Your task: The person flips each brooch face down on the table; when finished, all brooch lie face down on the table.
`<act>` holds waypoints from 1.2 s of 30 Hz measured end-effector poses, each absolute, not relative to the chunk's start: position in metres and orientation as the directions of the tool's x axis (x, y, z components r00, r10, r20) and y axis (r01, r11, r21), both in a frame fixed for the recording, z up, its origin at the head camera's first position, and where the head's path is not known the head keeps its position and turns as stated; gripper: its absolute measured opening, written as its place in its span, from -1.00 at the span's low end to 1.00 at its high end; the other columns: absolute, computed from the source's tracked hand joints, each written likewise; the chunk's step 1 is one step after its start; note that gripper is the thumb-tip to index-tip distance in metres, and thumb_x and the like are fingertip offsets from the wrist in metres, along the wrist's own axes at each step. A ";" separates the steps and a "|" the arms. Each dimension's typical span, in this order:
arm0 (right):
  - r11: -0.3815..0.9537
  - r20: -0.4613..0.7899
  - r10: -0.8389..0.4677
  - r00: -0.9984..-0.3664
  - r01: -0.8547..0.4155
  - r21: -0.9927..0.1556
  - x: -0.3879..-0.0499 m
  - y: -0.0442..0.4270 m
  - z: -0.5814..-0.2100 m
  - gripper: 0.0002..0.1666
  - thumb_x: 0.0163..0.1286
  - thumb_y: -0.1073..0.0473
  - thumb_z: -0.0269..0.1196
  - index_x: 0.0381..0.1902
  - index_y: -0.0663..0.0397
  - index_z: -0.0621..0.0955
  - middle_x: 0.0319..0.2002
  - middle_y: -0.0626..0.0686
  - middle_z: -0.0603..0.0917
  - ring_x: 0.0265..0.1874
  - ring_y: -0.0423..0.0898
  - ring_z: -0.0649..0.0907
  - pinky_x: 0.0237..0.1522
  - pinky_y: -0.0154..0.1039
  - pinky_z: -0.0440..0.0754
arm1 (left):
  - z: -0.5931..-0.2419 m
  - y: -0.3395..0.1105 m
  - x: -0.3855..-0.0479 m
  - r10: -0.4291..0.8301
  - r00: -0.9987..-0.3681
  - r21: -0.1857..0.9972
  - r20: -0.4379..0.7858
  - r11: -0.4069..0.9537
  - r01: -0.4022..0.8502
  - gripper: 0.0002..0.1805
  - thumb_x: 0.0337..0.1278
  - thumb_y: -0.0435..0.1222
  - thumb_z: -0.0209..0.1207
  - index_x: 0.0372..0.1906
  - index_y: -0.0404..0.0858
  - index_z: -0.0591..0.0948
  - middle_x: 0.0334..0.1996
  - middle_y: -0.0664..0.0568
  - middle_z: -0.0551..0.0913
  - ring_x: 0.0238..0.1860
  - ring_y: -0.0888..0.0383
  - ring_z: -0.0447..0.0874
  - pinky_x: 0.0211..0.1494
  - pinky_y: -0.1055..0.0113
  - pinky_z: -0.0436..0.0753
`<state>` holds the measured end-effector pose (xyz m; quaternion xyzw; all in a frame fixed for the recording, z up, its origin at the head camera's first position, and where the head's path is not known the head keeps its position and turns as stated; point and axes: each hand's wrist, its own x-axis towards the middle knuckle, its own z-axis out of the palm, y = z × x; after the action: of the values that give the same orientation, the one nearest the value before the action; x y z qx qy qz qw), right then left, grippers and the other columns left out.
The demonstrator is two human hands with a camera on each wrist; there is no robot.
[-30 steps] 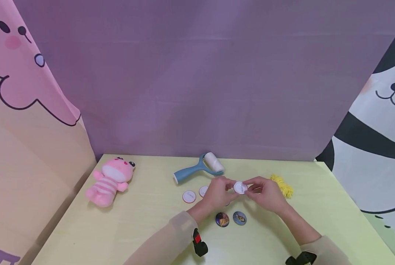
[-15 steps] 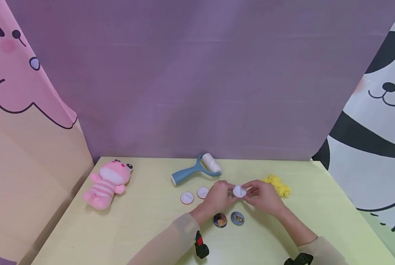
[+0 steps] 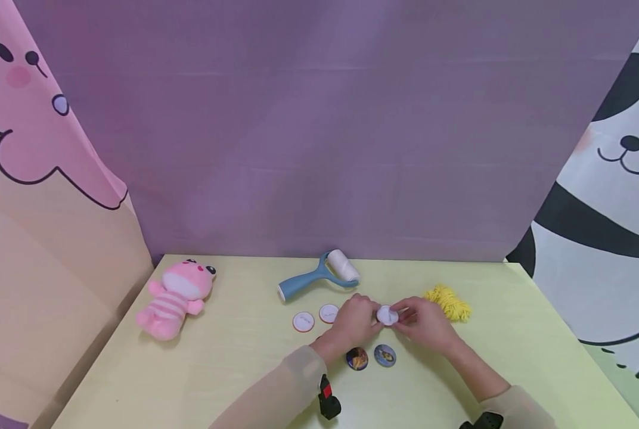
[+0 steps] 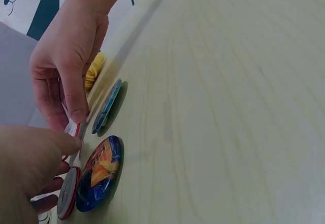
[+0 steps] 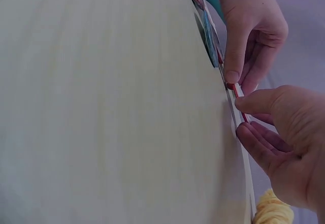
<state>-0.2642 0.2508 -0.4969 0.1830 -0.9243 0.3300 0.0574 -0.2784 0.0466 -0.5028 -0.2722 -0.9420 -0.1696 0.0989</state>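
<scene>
Between my two hands is a round button badge (image 3: pixel 387 316), white back up with a red rim. My left hand (image 3: pixel 354 320) pinches its left edge, and the fingers of my right hand (image 3: pixel 425 325) pinch the right edge, low over the table. Nearer to me lie two picture-side-up badges, one dark with orange (image 3: pixel 357 358) and one blue (image 3: pixel 385 356). Left of my left hand lie two white-backed badges, the outer one (image 3: pixel 303 322) and the inner one (image 3: pixel 328 313). Another white-backed badge (image 4: pixel 67 193) shows beside the left fingers in the left wrist view.
A blue-handled lint roller (image 3: pixel 319 275) lies behind the hands. Yellow yarn (image 3: pixel 448 302) sits just beyond the right hand. A pink plush toy (image 3: pixel 177 298) lies at the table's left. A purple backdrop (image 3: pixel 330 131) rises behind the pale table (image 3: pixel 201 375).
Both hands, still holding the badge, have come down slightly toward the table. The view has shifted a little; the other things stay where they lay.
</scene>
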 end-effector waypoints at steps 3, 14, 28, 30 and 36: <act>0.726 0.221 -0.298 -0.928 -0.371 -0.579 -0.263 0.248 -0.496 -0.69 0.21 0.26 0.58 -0.08 0.16 0.78 -0.19 0.10 0.82 -0.31 -0.11 0.80 -0.24 -0.35 0.76 | -0.503 0.047 -0.279 0.478 -0.836 0.262 0.268 0.799 0.541 -0.75 0.27 -0.08 0.47 -0.04 -0.07 0.86 -0.30 0.15 0.82 -0.17 0.19 0.66 -0.04 0.43 0.66; 0.756 0.232 -0.318 -0.919 -0.394 -0.523 -0.261 0.243 -0.499 -0.76 0.22 0.29 0.56 -0.14 0.13 0.79 -0.21 0.08 0.79 -0.31 -0.09 0.80 -0.23 -0.26 0.79 | -0.502 0.043 -0.277 0.474 -0.854 0.308 0.215 0.797 0.519 -0.71 0.26 -0.14 0.48 0.01 -0.14 0.85 -0.17 0.08 0.79 -0.09 0.18 0.65 0.04 0.44 0.69; 0.716 0.250 -0.392 -0.885 -0.465 -0.521 -0.240 0.222 -0.468 -0.75 0.31 0.34 0.45 -0.05 0.13 0.79 -0.15 0.07 0.79 -0.29 -0.16 0.76 -0.19 -0.21 0.81 | -0.465 -0.060 -0.255 0.382 -0.879 0.568 0.284 0.671 0.475 -0.70 0.29 -0.27 0.43 0.06 -0.29 0.80 -0.07 -0.05 0.85 -0.06 0.04 0.77 0.01 0.30 0.74; 0.693 0.264 -0.431 -0.863 -0.504 -0.515 -0.237 0.210 -0.465 -0.75 0.32 0.33 0.45 -0.04 0.13 0.78 -0.16 0.06 0.79 -0.29 -0.17 0.75 -0.17 -0.18 0.81 | -0.464 -0.073 -0.246 0.368 -0.892 0.593 0.263 0.667 0.451 -0.70 0.28 -0.27 0.44 0.06 -0.31 0.80 -0.08 -0.08 0.84 -0.08 0.01 0.77 -0.02 0.29 0.74; 0.636 0.256 -0.548 -0.797 -0.595 -0.492 -0.227 0.168 -0.459 -0.75 0.33 0.31 0.44 -0.03 0.16 0.77 -0.17 0.06 0.79 -0.28 -0.12 0.75 -0.15 -0.19 0.79 | -0.480 -0.096 -0.218 0.325 -0.929 0.638 0.179 0.680 0.361 -0.61 0.13 -0.30 0.51 0.06 -0.33 0.79 -0.13 -0.11 0.82 -0.16 0.04 0.76 -0.04 0.25 0.75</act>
<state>-0.2272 0.1679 -0.4591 0.3162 -0.9034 0.2868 0.0411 -0.2180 -0.0961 -0.4803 -0.1872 -0.9161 -0.3536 0.0256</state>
